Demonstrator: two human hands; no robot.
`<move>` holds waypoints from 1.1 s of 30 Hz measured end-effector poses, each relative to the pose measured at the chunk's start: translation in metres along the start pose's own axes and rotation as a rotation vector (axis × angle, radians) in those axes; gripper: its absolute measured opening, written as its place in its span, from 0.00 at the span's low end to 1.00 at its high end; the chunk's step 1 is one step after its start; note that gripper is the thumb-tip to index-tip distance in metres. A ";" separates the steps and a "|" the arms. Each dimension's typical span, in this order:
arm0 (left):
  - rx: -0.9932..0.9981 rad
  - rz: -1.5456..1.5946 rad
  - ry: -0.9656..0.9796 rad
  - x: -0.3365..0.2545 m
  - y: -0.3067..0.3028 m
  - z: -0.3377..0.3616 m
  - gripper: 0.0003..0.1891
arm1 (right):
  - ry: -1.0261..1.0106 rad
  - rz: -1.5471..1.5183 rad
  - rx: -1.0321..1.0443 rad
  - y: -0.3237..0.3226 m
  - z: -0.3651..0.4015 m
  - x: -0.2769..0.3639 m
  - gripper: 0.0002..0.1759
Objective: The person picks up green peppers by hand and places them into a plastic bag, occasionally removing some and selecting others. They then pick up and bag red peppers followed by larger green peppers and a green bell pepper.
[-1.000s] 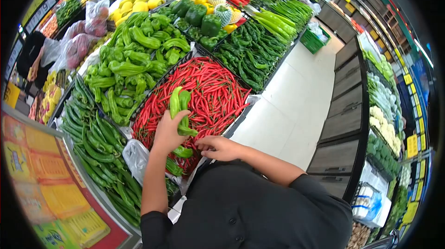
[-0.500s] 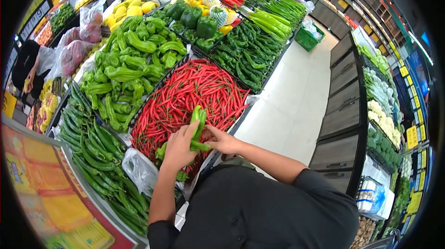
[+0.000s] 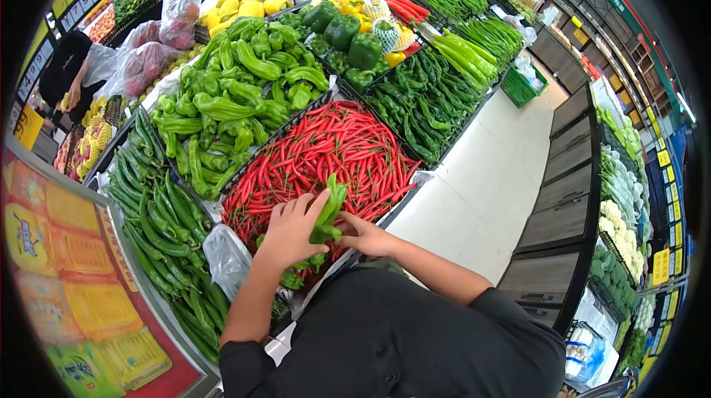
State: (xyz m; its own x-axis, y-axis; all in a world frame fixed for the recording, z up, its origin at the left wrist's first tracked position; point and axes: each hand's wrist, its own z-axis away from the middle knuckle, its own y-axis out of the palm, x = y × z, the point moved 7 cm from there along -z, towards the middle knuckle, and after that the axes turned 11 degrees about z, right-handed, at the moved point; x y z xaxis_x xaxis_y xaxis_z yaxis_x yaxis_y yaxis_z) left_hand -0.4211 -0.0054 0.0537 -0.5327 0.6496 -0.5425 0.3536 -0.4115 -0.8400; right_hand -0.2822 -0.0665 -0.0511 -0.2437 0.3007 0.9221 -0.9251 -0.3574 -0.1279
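My left hand (image 3: 285, 235) holds a small bunch of light green peppers (image 3: 331, 205) over the front edge of the red chilli bin (image 3: 326, 150). Its fingers are spread and the thumb lies along the top pepper. More green peppers poke out under its wrist. My right hand (image 3: 370, 239) is pressed against the bunch from the right, fingers closed on the lower end of a pepper. A clear plastic bag (image 3: 226, 257) hangs at the bin's front, just left of my left forearm.
Around the chillies lie piles of light green peppers (image 3: 229, 109), long dark green peppers (image 3: 159, 220), dark green chillies (image 3: 422, 102) and bell peppers (image 3: 348, 31). Another person (image 3: 67, 72) stands at the far left. A tiled aisle (image 3: 481, 183) runs right, with a green basket (image 3: 522, 87).
My left hand brought the green peppers down from above the chillies toward the front edge. My right hand rose from the bin's edge and closed on the bunch.
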 end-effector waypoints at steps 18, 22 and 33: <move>-0.306 -0.138 -0.586 0.244 -0.179 -0.178 0.55 | -0.214 -0.037 0.366 0.033 0.020 0.016 0.56; -0.199 -0.161 -0.732 0.249 -0.161 -0.208 0.58 | -0.394 -0.026 0.422 0.035 0.015 0.029 0.51; 0.060 -0.281 -0.802 0.271 -0.147 -0.224 0.53 | -0.308 0.034 0.596 0.037 -0.013 0.023 0.40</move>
State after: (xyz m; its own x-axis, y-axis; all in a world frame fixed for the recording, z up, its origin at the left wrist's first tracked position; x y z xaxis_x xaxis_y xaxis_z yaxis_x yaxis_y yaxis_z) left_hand -0.4450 0.3737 0.0324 -0.9860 0.0925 -0.1385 0.0980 -0.3505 -0.9314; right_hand -0.3257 -0.0613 -0.0394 -0.0941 0.0460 0.9945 -0.5781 -0.8158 -0.0170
